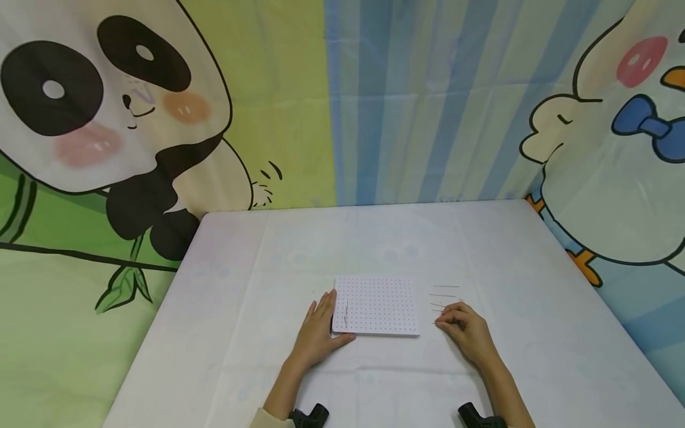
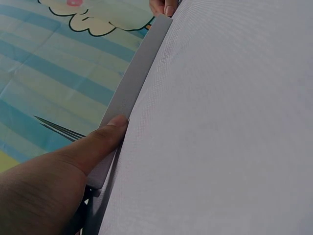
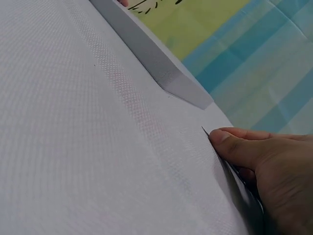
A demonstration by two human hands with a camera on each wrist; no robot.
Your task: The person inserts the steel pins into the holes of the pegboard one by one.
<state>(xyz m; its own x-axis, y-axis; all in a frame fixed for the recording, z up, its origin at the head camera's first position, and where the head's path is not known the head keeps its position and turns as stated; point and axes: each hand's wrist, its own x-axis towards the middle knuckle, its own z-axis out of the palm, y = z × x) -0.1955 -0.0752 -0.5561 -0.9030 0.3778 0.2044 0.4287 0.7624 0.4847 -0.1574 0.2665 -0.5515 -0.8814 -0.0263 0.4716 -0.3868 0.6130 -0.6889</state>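
A white perforated board [image 1: 374, 305] lies on the table, its top dotted with rows of small holes. Near its left side several thin dark needles [image 1: 346, 314] stand upright; the left wrist view shows these needles [image 2: 61, 130] rising past the board edge. My left hand [image 1: 319, 333] rests at the board's near left corner, straight fingers along the left side and thumb against the front edge. To the right of the board, my right hand [image 1: 468, 330] pinches a thin needle [image 3: 205, 131] between thumb and forefinger, its tip poking out low over the tabletop.
Several more needles [image 1: 444, 295] lie in a loose column on the table [image 1: 299, 249], just beyond my right fingertips. Behind the table hangs a cartoon-printed cloth [image 1: 283, 89]. Black wrist devices [image 1: 313, 416] sit on both wrists.
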